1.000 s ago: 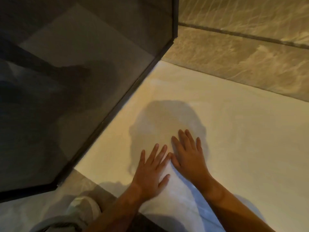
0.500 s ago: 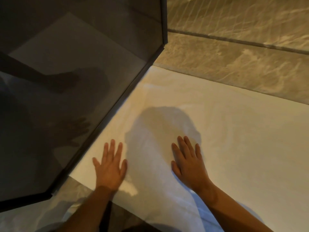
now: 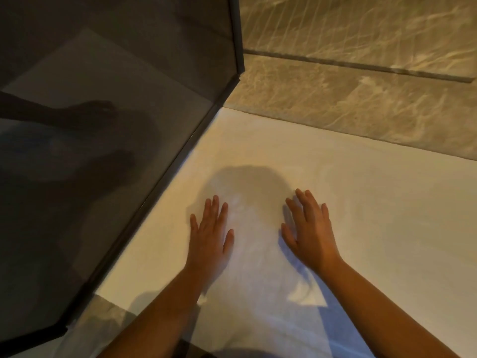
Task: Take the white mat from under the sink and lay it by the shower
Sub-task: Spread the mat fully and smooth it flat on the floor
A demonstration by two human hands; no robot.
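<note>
Your left hand (image 3: 209, 236) and right hand (image 3: 308, 228) lie flat, fingers spread, palms down on the white mat (image 3: 361, 202). They rest apart, gripping nothing. The mat's left edge runs along the shower glass (image 3: 103, 125).

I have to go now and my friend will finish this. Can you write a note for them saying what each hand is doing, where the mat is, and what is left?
Left hand: open, palm flat on the white mat, fingers spread, gripping nothing.
Right hand: open too, palm down on the mat, a gap of mat between the two hands.
Mat: spread flat on the marbled floor tiles, its left edge running along the dark frame of the tinted glass shower screen.
Done: mat is out and laid by the shower.
Left: probably just press out any last wrinkles, then lift both hands away.
</note>
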